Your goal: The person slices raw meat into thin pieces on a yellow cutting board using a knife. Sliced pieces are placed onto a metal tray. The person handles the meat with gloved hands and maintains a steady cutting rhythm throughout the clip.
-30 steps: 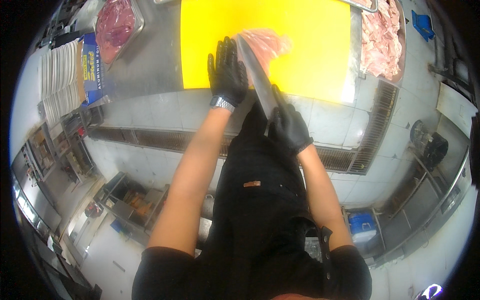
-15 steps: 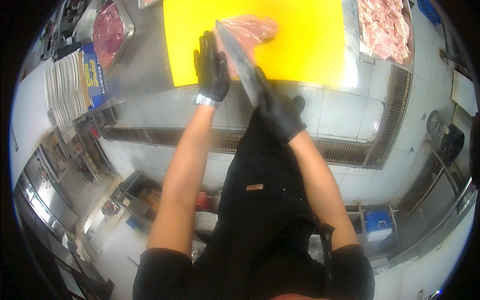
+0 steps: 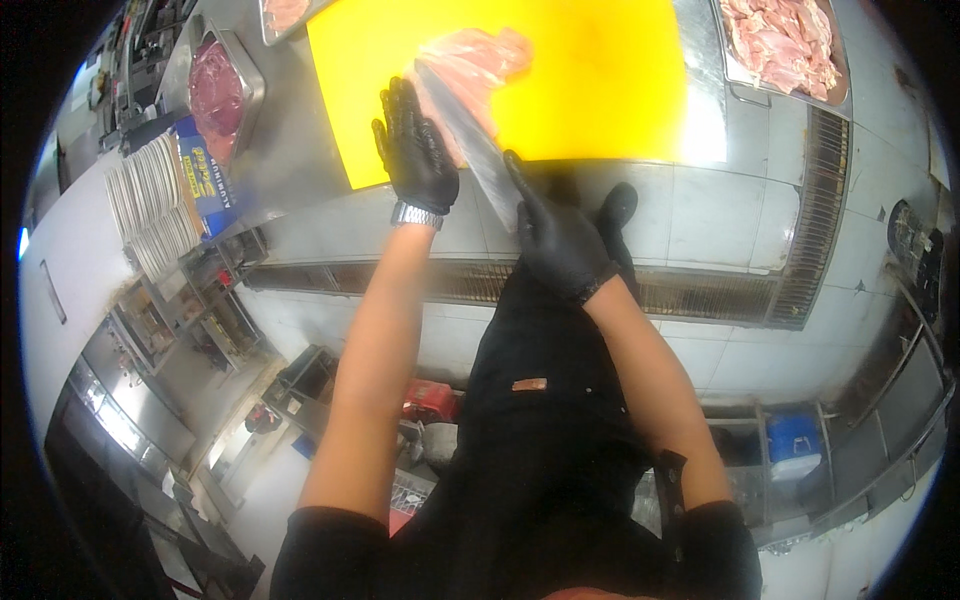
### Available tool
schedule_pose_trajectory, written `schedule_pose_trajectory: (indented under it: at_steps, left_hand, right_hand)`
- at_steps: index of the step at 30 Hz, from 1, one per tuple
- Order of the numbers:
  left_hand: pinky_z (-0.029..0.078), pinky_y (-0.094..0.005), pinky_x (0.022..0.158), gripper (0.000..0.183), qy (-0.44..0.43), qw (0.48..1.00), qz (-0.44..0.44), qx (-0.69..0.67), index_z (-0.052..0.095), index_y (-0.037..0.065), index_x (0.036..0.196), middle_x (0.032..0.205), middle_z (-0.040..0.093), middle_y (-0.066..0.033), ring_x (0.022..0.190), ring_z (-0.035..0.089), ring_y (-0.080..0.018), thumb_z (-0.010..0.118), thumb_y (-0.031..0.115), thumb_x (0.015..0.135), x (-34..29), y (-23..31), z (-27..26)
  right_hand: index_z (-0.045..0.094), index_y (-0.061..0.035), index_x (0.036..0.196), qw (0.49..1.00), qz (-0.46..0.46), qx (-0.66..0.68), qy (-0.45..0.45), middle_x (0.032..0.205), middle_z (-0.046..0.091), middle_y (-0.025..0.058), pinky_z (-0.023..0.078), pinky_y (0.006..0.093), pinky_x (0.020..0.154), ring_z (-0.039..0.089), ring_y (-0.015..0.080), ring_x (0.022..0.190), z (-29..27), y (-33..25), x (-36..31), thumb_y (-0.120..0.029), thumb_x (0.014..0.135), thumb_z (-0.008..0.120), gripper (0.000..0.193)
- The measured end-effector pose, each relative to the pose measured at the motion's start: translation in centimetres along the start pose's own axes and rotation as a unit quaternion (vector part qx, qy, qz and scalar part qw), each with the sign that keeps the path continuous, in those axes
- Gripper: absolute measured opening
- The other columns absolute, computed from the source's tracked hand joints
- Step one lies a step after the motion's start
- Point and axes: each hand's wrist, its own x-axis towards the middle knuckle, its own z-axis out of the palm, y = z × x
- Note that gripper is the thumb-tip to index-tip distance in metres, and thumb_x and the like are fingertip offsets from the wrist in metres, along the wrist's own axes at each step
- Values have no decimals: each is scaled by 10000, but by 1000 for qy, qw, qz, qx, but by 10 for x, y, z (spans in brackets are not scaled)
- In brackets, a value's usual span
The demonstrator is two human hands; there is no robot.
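Observation:
A pale pink piece of raw chicken (image 3: 480, 58) lies on a yellow cutting board (image 3: 605, 95) at the top of the head view. My left hand (image 3: 418, 158), black-gloved with a metal watch at the wrist, rests flat with fingers stretched out along the chicken's left edge. In my right hand (image 3: 562, 243), also black-gloved, is a long knife (image 3: 470, 130). Its broad blade slants across the chicken, with the tip up and to the left, close to my left fingertips. The knife's handle is hidden inside my right fist.
Darker red meat (image 3: 215, 95) fills a metal tray (image 3: 257, 95) on the left. Raw chicken pieces (image 3: 785, 45) fill another tray (image 3: 842, 75) at upper right. A blue and yellow box (image 3: 205, 180) stands beside stacked white trays (image 3: 150, 200). A floor grate (image 3: 710, 297) runs below the counter.
The whole view has shifted and turned slightly. The knife and both hands keep nearly the same places against the chicken; any small blade movement is hard to tell.

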Motion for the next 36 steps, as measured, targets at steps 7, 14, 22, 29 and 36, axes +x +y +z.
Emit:
schedule_pose_trajectory:
  at_steps: [7, 14, 22, 29, 36]
  left_hand:
    - [92, -445, 1324, 593, 10, 1000, 10, -2, 339, 59, 1670, 1757, 304, -136, 1622, 281, -299, 295, 353, 1157, 1, -2, 0]
    - [52, -473, 1335, 579, 6, 1000, -2, -13, 317, 87, 1682, 1765, 283, -133, 1642, 238, -308, 302, 329, 1156, 0, -2, -1]
    - [63, -474, 1330, 586, 9, 1000, 5, -15, 312, 68, 1680, 1761, 283, -159, 1640, 240, -317, 270, 338, 1163, 1, 3, 2]
    - [72, -474, 1326, 606, 0, 1000, 11, -16, 308, 49, 1679, 1767, 268, -157, 1640, 235, -323, 260, 355, 1158, 2, 0, 5]
    - [51, -475, 1328, 604, -7, 999, 13, -28, 293, 44, 1684, 1771, 255, -158, 1652, 193, -329, 266, 339, 1158, 2, 0, 3]
  right_hand:
    - [343, -232, 1677, 999, -35, -10, 32, 803, 706, 266, 559, 563, 713, 703, 445, 705, 0, 2, 7, -139, 1016, 550, 699]
    - [410, -193, 1652, 988, -101, -23, 117, 919, 699, 325, 567, 549, 830, 699, 494, 814, 10, -1, 25, -140, 1039, 541, 629]
    - [450, -192, 1629, 987, -106, -31, 117, 1271, 657, 329, 539, 535, 974, 680, 469, 1087, 7, 1, 28, -124, 1041, 540, 599]
    - [441, -223, 1635, 999, -15, 14, 32, 1241, 676, 309, 571, 530, 905, 700, 480, 987, 8, 2, 25, -128, 1042, 554, 611]
    - [341, -251, 1680, 998, -36, 0, 58, 748, 692, 254, 568, 548, 685, 708, 414, 666, 13, 8, 9, -181, 1049, 534, 664]
